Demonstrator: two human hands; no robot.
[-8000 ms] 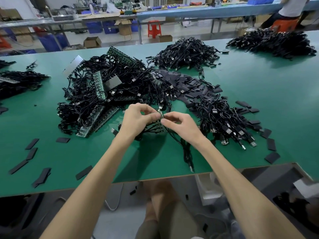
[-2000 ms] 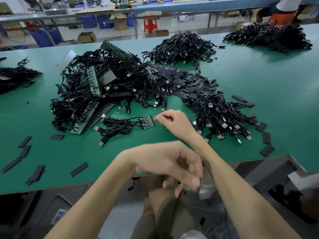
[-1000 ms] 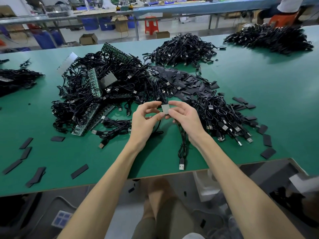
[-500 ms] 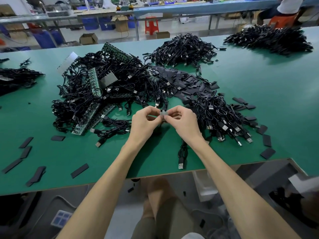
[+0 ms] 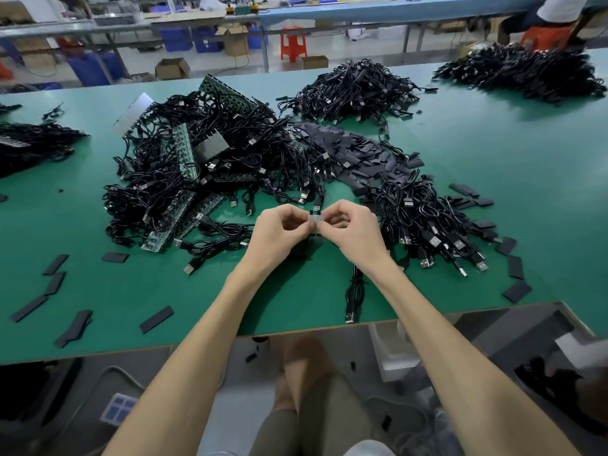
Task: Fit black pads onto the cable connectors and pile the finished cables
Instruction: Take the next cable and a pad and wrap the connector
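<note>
My left hand (image 5: 279, 235) and my right hand (image 5: 353, 232) meet above the green table (image 5: 493, 153), both pinching a small pale connector piece (image 5: 315, 219) with black cable ends at its top. Its black cable (image 5: 355, 287) hangs under my right wrist and ends in a USB plug near the table's front edge. A heap of black pads (image 5: 365, 159) lies behind my hands. To the right lies a pile of cables (image 5: 424, 222) with plugs pointing toward me. A big tangle of cables and green circuit strips (image 5: 197, 172) lies to the left.
Loose black pads (image 5: 156, 319) are scattered along the front left and right of the table. More cable heaps (image 5: 355, 90) lie farther back, at far right (image 5: 519, 74) and far left (image 5: 29, 143). A seated person (image 5: 546, 14) is at the back right. The table's front edge is close below my forearms.
Two seconds ago my left hand was below the table edge; it came up to meet my right hand. Both hands have since closed on the connector piece and sunk slightly toward the table.
</note>
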